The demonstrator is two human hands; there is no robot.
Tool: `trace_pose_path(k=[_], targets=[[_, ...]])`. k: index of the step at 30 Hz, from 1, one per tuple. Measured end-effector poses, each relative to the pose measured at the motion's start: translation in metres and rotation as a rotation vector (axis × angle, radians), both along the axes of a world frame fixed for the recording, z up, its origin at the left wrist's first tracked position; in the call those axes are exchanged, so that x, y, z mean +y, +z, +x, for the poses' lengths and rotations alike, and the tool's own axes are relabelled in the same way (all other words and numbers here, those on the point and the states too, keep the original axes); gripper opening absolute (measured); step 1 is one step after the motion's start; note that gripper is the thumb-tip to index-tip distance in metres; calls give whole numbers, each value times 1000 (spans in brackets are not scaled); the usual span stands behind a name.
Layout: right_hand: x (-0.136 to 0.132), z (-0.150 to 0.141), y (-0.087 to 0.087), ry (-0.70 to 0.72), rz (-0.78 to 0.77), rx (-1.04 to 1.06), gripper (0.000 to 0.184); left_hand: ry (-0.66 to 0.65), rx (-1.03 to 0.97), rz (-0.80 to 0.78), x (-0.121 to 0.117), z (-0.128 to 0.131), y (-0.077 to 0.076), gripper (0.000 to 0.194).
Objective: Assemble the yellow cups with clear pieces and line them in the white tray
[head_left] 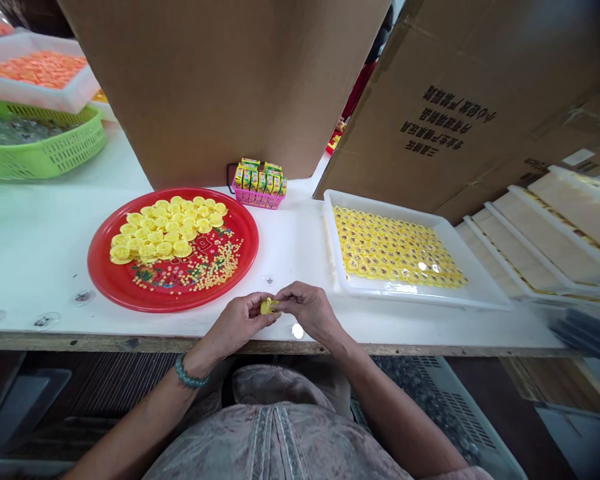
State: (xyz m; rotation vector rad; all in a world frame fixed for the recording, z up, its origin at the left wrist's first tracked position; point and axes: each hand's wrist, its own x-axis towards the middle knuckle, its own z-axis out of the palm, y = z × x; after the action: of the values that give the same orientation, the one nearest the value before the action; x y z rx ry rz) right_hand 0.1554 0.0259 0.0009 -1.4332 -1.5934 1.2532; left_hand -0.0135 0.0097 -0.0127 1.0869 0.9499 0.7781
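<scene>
Near the table's front edge, my left hand (243, 321) pinches a small yellow plastic disc piece (269, 306) between thumb and fingers. From the other side my right hand (307, 308) closes its fingertips on the same piece, partly covering it. Left of my hands lies a round red tray (100, 267) that bears a heap of yellow disc pieces (167, 223) and many tiny pale-yellow bits (213, 267). On the right a white plastic tray (480, 287) holds rows of yellow pieces with dark printed centres (395, 247).
A pink basket (260, 199) of small yellow-green boxes stands behind. Large cardboard sheets (230, 80) rise at the back. Several trays (545, 233) are stacked at right; a green basket (45, 157) sits at far left. Clear discs (84, 297) lie near the front edge.
</scene>
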Motion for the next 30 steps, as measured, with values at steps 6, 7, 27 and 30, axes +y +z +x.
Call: trace_pose_path(k=[6,7,27,30], targets=[[-2,-2,-1,-9,-150,196,13,24,51,32,-4,4,2,28],[-3,-2,-2,-20,-167,224,16,40,47,36,-5,4,1,30],[-22,33,15,12,165,-179,12,-112,176,63,7,35,14,82],[0,73,24,-139,113,-85,15,-96,219,60,12,41,10,94]])
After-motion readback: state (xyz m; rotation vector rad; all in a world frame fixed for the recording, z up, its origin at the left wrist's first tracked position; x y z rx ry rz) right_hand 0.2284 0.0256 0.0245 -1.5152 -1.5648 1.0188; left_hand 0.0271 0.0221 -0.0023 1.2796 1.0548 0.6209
